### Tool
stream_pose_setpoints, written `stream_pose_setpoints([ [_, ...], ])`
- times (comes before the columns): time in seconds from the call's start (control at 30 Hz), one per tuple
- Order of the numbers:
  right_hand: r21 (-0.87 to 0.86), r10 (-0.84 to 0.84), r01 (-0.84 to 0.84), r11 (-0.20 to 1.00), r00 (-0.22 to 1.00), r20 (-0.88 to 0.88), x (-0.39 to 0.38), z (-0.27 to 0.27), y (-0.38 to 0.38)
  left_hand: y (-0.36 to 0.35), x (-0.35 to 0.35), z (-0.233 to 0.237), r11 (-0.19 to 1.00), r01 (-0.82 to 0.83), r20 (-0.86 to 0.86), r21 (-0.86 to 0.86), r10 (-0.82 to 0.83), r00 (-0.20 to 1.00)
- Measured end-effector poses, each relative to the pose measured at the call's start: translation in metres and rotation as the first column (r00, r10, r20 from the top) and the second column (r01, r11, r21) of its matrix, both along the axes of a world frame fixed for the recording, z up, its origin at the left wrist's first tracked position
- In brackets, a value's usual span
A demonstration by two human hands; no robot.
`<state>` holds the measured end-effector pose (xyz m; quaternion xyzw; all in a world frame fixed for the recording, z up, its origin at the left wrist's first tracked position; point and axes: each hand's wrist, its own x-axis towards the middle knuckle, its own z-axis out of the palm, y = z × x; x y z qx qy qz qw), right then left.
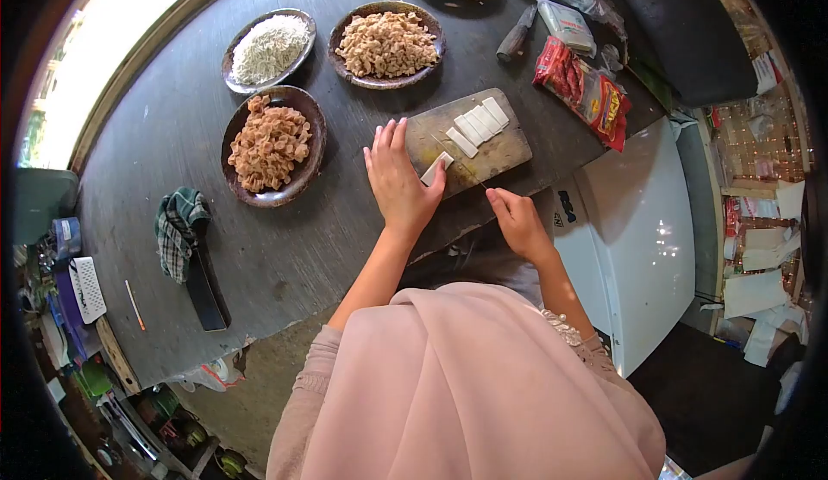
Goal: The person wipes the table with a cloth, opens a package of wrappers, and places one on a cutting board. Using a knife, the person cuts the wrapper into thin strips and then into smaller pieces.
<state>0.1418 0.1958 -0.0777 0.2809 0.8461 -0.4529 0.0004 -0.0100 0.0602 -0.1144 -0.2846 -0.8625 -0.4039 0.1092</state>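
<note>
My left hand (402, 178) lies at the left end of a worn wooden cutting board (505, 150), its fingers stretched out past the edge. Its thumb touches the end of a white rectangular piece (435, 170), which lies in the gap between thumb and forefinger. At the board's near edge, my right hand (520, 221) is closed round the handle of a knife (477, 180). The thin blade, seen nearly edge-on, reaches over the board beside the white piece. Farther right on the board, several cut white slabs (481, 123) lie in a row.
Brown bowls (322, 139) hold brown curled pieces, tan chunks (385, 44) and white shreds (271, 49). A red packet (584, 92) and plastic bags (567, 27) lie at the right. A checked cloth (182, 232), a black phone-like object (209, 290) and a thin stick (135, 304) lie at the left.
</note>
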Motion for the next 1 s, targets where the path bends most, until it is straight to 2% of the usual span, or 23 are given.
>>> stream_pose_setpoints([
  [0.27, -0.017, -0.026, 0.027, 0.999, 0.999, 0.048, -0.004, 0.003, -0.001, 0.000, -0.001, -0.002, 1.000, 0.018, 0.007, -0.011, -0.018, 1.000],
  [0.47, -0.006, 0.009, -0.009, 1.000, 1.000, 0.013, -0.003, -0.001, 0.001, 0.000, -0.001, -0.001, 1.000, 0.018, 0.005, -0.019, -0.018, 1.000],
  [0.77, 0.066, 0.035, -0.039, 0.997, 0.997, 0.071, -0.007, 0.006, -0.002, -0.001, 0.000, -0.001, 0.999, 0.013, 0.010, -0.031, -0.013, 1.000],
  [0.87, 0.143, 0.034, -0.054, 0.988, 0.990, 0.138, -0.010, 0.011, -0.007, 0.000, 0.000, -0.002, 1.000, 0.008, 0.012, -0.029, -0.008, 1.000],
  [0.93, 0.301, 0.002, -0.073, 0.951, 0.973, 0.231, -0.014, 0.018, -0.014, 0.000, -0.001, -0.003, 1.000, 0.003, 0.009, -0.022, -0.003, 1.000],
  [1.0, 0.359, -0.005, -0.075, 0.930, 0.976, 0.217, -0.016, 0.008, -0.021, -0.001, 0.001, -0.003, 1.000, 0.009, 0.008, -0.016, -0.009, 1.000],
])
